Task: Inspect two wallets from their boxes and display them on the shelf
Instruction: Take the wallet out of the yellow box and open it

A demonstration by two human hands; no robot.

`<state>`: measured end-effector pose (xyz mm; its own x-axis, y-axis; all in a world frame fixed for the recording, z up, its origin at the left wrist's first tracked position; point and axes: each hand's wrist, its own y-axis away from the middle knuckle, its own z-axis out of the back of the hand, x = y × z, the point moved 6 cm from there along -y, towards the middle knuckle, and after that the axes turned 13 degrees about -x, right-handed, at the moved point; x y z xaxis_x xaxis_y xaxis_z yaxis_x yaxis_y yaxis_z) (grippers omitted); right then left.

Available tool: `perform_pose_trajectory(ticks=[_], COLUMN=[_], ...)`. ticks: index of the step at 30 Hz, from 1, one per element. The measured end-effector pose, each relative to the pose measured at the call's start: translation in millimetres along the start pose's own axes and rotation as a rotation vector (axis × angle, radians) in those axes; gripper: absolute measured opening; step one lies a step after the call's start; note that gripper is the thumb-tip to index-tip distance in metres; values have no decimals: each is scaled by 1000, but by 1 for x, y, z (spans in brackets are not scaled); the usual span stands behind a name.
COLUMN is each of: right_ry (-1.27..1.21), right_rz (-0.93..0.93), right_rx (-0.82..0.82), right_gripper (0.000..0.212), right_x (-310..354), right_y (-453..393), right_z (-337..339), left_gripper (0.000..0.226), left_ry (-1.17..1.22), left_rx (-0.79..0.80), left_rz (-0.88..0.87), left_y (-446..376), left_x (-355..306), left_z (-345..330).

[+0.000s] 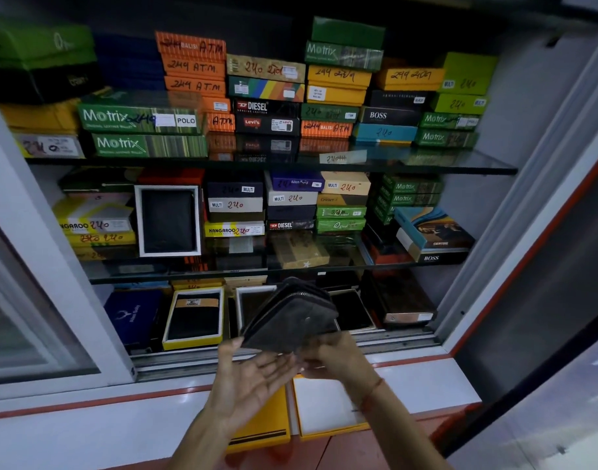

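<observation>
Behind the counter, a tall white-framed display cabinet [36, 232] w/ 2 glass shelves is filling most of the view. Stacked closed cardboard wallet boxes [267, 96] in green, orange, yellow, black & blue are crowding the top & mid levels, too many to count. On the mid shelf 1 white-rimmed open box [168, 220] is standing upright, showing a black wallet. On the btm level a yellow-rimmed open box [193, 318] w/ a black wallet is leaning back beside a dark blue closed box [131, 317]; 2 more open boxes to its right are sitting partly hidden behind the held wallet.

On the white counter w/ red trim [426, 381], 2 box parts are lying side by side: a yellow lid w/ black stripes [267, 425] & a yellow box base w/ white lining [324, 408], both partly covered by the forearms.

Above them, in front of the btm level, 1 dark grey zip-around wallet [291, 320] is being held tilted, zip edge up. The left hand [253, 371] is lying palm-up & wide under its lower-left corner, fingers straight, thumb tip at the corner. The right hand [338, 357] is gripping the wallet's lower-right edge w/ curled fingers, slightly blurred; a red thread [372, 391] is circling that wrist.
</observation>
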<state>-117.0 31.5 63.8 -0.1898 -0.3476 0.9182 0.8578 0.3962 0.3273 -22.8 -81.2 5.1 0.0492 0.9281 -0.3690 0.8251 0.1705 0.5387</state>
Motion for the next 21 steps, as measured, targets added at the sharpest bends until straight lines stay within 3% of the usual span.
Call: perform_pose_trajectory(ticks=[2, 6, 8, 10, 12, 15, 18, 21], right_ry=[-62, -196, -176, -86, 139, 304, 381, 378], right_rz=[-52, -90, -59, 29, 216, 447, 602, 617], right_rx=[43, -66, -88, -150, -330, -547, -577, -421], right_gripper=[20, 12, 14, 13, 9, 8, 8, 10], right_x=[-2, 22, 37, 46, 57, 68, 70, 54], right_y=[5, -4, -3, 2, 7, 21, 31, 34], right_z=[-7, 42, 62, 66, 65, 65, 54, 26], left_gripper=[105, 107, 91, 60, 36, 20, 20, 16], left_ry=[1, -175, -337, -477, -615, -641, -688, -729], left_rx=[1, -87, -143, -185, -243, -333, -443, -515], left_rz=[-9, -121, -215, -312, -393, -420, -496, -559], left_y=[0, 1, 2, 0, -2, -6, -6, -5], left_x=[-2, -19, -32, -41, -46, -39, -37, -29], left_z=[6, 29, 30, 20, 8, -1, -5, -17])
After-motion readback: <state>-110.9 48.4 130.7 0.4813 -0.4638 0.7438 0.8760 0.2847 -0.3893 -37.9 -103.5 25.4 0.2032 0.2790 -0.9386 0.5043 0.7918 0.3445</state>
